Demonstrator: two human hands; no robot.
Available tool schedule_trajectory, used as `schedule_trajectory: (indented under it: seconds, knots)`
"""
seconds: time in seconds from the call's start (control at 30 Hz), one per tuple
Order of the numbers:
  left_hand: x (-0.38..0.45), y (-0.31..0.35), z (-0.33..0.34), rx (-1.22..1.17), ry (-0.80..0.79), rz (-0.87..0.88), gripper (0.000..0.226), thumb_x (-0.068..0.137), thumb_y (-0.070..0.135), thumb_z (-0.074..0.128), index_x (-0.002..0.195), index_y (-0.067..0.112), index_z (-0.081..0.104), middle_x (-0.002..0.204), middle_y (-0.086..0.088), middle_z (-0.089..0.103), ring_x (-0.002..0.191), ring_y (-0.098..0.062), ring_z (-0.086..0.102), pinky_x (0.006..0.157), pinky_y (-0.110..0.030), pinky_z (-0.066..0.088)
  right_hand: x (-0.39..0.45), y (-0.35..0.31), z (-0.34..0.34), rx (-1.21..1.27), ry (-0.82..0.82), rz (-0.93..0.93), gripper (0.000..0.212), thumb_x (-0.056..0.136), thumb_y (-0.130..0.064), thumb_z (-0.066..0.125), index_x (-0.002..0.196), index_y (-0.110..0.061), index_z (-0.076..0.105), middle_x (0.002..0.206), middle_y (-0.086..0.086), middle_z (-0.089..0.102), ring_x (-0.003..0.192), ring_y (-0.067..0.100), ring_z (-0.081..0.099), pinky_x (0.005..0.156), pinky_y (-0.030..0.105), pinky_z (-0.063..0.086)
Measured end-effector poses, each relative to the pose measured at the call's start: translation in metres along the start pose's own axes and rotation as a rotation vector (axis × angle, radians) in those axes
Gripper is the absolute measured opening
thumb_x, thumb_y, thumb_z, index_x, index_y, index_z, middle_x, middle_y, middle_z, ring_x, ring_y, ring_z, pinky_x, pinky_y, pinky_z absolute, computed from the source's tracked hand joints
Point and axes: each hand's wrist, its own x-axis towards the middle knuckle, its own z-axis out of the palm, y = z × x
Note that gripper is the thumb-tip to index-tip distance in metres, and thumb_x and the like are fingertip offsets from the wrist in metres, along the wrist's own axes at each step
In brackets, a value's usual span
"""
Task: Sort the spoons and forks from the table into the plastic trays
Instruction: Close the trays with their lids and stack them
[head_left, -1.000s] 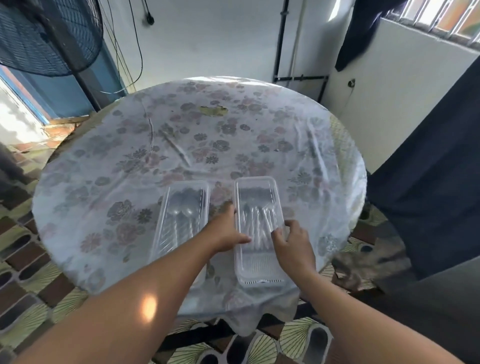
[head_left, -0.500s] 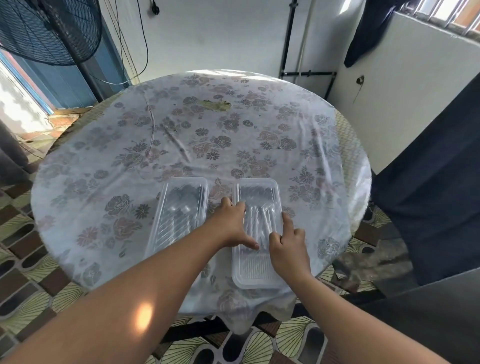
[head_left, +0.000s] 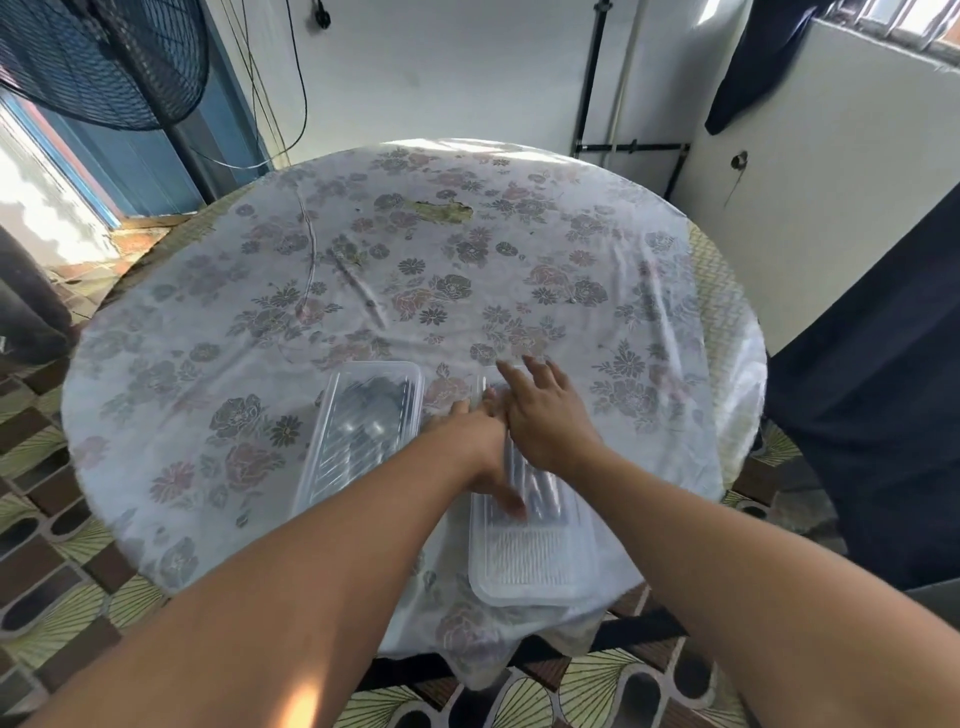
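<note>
Two clear plastic trays lie side by side near the table's front edge. The left tray (head_left: 326, 441) holds several spoons (head_left: 366, 423). The right tray (head_left: 535, 569) holds several forks (head_left: 543, 496), mostly hidden under my hands. My left hand (head_left: 475, 449) rests flat on the right tray's left side, thumb stretched across the fork handles. My right hand (head_left: 548, 415) reaches over the tray's far end with its fingers straight and spread, holding nothing.
The round table (head_left: 415, 270) wears a floral cloth under clear plastic, torn at the back (head_left: 441, 210). A standing fan (head_left: 104, 62) is at the far left. Dark cloth (head_left: 883, 389) hangs at the right. The right tray's near end overhangs the table edge.
My right hand left the right tray's right side and moved forward over its far end, fingers now spread. My left hand stayed on the tray, its thumb sliding further across.
</note>
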Motion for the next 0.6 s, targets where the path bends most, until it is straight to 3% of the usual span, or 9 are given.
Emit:
schedule_trajectory:
  seconds: [0.1, 0.2, 0.37, 0.5, 0.6]
  knots:
    - [0.002, -0.001, 0.003, 0.002, 0.022, 0.019, 0.153, 0.054, 0.073, 0.087, 0.163, 0.021, -0.007, 0.172, 0.004, -0.009, 0.156, -0.033, 0.002, 0.123, -0.058, 0.02, 0.023, 0.023, 0.017, -0.053, -0.078, 0.059, 0.089, 0.093, -0.071, -0.013, 0.164, -0.028, 0.016, 0.172, 0.003, 0.001, 0.159, 0.032, -0.007, 0.127, 0.055, 0.006]
    - [0.005, -0.001, 0.003, 0.005, 0.0, 0.028, 0.148, 0.055, 0.073, 0.087, 0.164, 0.024, -0.001, 0.172, 0.003, -0.011, 0.157, -0.032, -0.001, 0.123, -0.058, 0.018, 0.026, 0.029, 0.025, -0.155, -0.11, 0.007, 0.115, 0.075, -0.065, -0.042, 0.166, -0.016, 0.009, 0.173, 0.014, -0.001, 0.158, 0.032, -0.012, 0.127, 0.05, -0.003]
    - [0.003, -0.002, 0.0, 0.009, -0.013, 0.028, 0.146, 0.058, 0.073, 0.086, 0.164, 0.025, -0.002, 0.171, 0.002, -0.013, 0.157, -0.032, -0.001, 0.124, -0.057, 0.015, 0.023, 0.022, 0.016, -0.26, -0.105, -0.06, 0.096, 0.085, -0.043, -0.022, 0.158, -0.008, 0.03, 0.173, 0.013, 0.007, 0.158, 0.037, -0.001, 0.127, 0.051, 0.0]
    - [0.001, -0.003, 0.003, -0.008, -0.017, 0.013, 0.148, 0.059, 0.074, 0.084, 0.163, 0.027, -0.011, 0.17, 0.004, -0.021, 0.158, -0.032, -0.001, 0.124, -0.058, 0.014, 0.015, 0.025, 0.023, -0.155, -0.02, 0.037, 0.081, 0.098, -0.052, -0.01, 0.165, -0.01, 0.007, 0.173, 0.01, 0.003, 0.159, 0.027, -0.011, 0.128, 0.046, -0.005]
    - [0.0, -0.003, 0.004, -0.023, -0.021, 0.007, 0.147, 0.062, 0.071, 0.084, 0.162, 0.029, -0.015, 0.168, 0.006, -0.025, 0.158, -0.032, -0.004, 0.124, -0.058, 0.012, -0.027, 0.018, 0.023, -0.046, -0.024, 0.118, 0.078, 0.104, -0.059, 0.006, 0.165, -0.01, -0.005, 0.172, 0.008, -0.015, 0.157, 0.023, -0.019, 0.127, 0.038, -0.012]
